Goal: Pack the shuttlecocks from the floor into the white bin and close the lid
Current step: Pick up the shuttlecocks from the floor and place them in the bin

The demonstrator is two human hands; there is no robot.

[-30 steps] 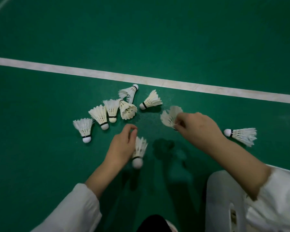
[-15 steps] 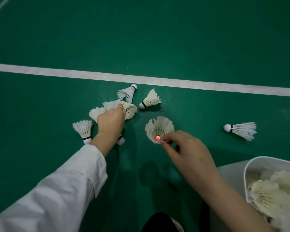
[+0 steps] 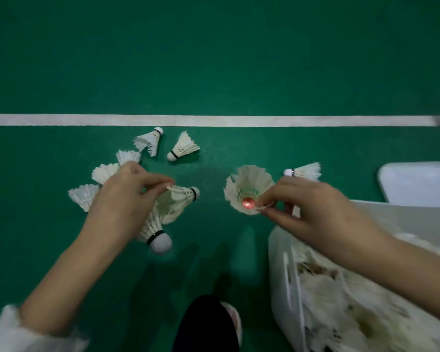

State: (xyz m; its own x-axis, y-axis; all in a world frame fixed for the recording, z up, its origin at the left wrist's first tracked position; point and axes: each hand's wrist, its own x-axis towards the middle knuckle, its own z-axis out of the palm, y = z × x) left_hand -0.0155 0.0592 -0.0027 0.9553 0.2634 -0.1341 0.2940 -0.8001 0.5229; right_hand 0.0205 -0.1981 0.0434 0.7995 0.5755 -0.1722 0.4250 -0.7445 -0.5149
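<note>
1. The left hand (image 3: 127, 196) pinches a pair of shuttlecocks (image 3: 173, 207) by the feathers with curled thumb and fingers. One cork points right, the other points near.
2. The right hand (image 3: 315, 212) pinches the red-lit shuttlecock (image 3: 247, 189) at its feather edge. The open skirt faces up and a red glow shows inside.
3. Five loose shuttlecocks (image 3: 183, 147) lie on the green floor (image 3: 214, 59) near the white line (image 3: 239, 120), far and left of the left hand.
4. A lone shuttlecock (image 3: 304, 171) lies just beyond the right hand.
5. The white bin (image 3: 280, 275) stands near right, under the right forearm, with blurred packed shuttlecocks (image 3: 353, 301) inside.
6. The lid (image 3: 417, 184) lies flat on the floor beyond the bin.
</note>
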